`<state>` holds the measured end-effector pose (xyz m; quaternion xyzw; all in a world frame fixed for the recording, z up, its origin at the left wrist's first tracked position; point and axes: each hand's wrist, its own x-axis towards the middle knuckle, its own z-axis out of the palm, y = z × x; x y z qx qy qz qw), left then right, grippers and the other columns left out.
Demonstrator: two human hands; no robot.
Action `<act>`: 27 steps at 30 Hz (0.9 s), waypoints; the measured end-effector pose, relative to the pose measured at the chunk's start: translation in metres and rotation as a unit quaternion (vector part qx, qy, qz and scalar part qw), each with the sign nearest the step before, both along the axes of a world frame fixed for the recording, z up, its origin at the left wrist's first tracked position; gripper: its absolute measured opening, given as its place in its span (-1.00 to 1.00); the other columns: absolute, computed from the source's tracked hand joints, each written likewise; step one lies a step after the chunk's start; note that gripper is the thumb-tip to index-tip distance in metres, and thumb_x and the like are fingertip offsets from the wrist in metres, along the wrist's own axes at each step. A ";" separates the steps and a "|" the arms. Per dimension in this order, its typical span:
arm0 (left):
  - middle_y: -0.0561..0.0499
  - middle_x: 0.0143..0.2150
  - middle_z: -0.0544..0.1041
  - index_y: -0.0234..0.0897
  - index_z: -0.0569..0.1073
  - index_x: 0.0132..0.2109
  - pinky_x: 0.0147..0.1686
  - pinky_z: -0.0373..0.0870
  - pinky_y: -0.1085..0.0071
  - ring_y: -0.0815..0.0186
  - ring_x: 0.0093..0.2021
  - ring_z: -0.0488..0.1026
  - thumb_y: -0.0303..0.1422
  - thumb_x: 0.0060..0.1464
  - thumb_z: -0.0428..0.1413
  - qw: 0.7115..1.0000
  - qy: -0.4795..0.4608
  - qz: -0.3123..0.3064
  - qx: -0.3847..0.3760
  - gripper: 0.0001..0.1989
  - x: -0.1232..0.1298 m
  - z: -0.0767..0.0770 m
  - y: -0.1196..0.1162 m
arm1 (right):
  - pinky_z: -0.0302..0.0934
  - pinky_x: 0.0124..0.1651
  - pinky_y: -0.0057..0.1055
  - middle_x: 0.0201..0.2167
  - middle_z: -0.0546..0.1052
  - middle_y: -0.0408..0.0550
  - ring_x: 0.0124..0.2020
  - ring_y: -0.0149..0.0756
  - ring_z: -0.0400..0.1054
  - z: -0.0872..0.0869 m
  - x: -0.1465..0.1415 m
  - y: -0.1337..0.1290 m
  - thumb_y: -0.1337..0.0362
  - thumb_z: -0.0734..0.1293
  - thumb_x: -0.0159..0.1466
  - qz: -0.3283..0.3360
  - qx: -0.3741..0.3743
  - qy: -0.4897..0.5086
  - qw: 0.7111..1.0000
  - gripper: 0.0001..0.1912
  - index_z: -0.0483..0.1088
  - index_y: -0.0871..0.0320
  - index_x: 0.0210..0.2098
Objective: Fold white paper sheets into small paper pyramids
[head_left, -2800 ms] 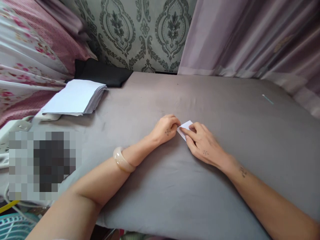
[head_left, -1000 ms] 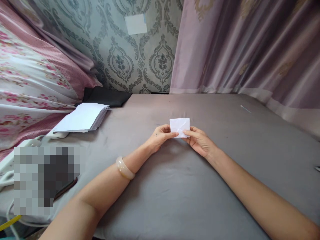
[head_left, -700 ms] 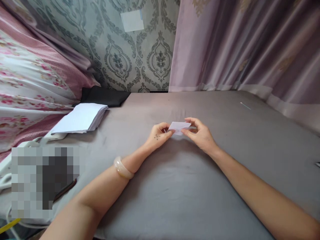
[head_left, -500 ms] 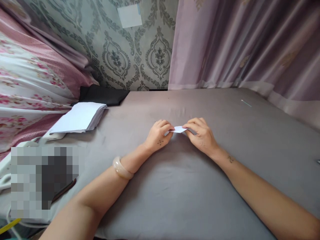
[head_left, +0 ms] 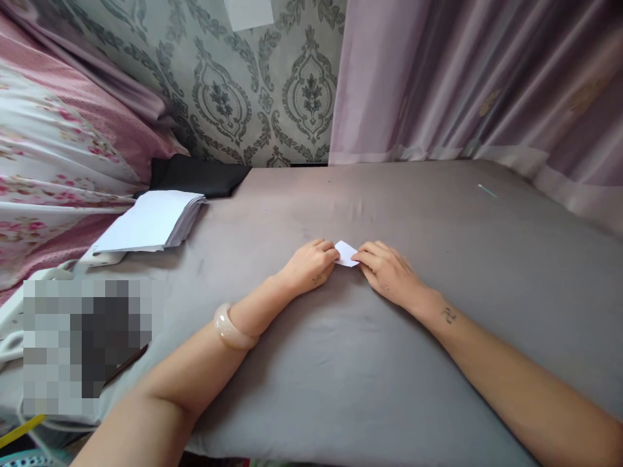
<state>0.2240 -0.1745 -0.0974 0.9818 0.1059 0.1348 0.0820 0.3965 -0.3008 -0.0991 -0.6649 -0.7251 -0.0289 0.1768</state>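
A small folded piece of white paper (head_left: 346, 253) is at the middle of the grey cloth surface (head_left: 311, 376), between my two hands. My left hand (head_left: 311, 263), below a pale bangle (head_left: 232, 329), pinches the paper's left corner. On the opposite side, my right hand (head_left: 387, 269) grips the right corner between thumb and fingers. Both hands are low, close to the cloth. The paper's top face shows, roughly diamond-shaped; its underside is hidden.
To the left lies a stack of white paper (head_left: 146, 220), with a black folder-like item (head_left: 197, 176) behind it. A white power strip (head_left: 39, 295) and cords run along the left edge. A thin cotton swab (head_left: 487, 191) rests at the far right. Curtains (head_left: 413, 78) hang behind.
Both hands have lowered the paper toward the cloth. It has tilted so that more of its top face shows. The camera view has tipped slightly downward.
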 end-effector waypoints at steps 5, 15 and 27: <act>-0.07 -0.22 0.51 -0.25 0.57 -0.26 -0.22 0.37 0.37 0.28 -0.25 0.45 -0.37 0.13 0.10 0.978 -0.029 0.078 -0.194 -0.85 -0.001 0.001 0.002 | 0.24 -0.22 -0.32 -0.21 0.50 -0.07 -0.28 -0.30 0.38 0.000 0.011 0.001 0.20 0.28 0.27 -0.037 -0.041 0.180 0.982 -0.81 0.55 0.00 -0.24; -0.02 -0.40 0.44 -0.33 0.46 -0.52 -0.39 0.23 0.44 0.36 -0.42 0.35 -0.22 0.13 0.07 0.942 -0.004 0.150 -0.302 -0.66 -0.003 0.019 0.009 | 0.27 -0.24 -0.31 -0.19 0.50 -0.07 -0.36 -0.34 0.39 0.003 0.021 0.008 0.11 0.32 0.20 -0.113 -0.083 0.334 0.932 -0.77 0.55 0.06 -0.43; -0.03 -0.36 0.45 -0.31 0.48 -0.45 -0.25 0.31 0.36 0.32 -0.37 0.38 -0.28 0.10 0.10 0.914 -0.043 0.255 -0.312 -0.76 0.006 0.009 -0.001 | 0.25 -0.35 -0.29 -0.23 0.48 -0.01 -0.52 -0.40 0.28 -0.006 0.012 0.015 0.12 0.32 0.17 -0.182 -0.013 0.257 0.949 -0.73 0.41 0.12 -0.57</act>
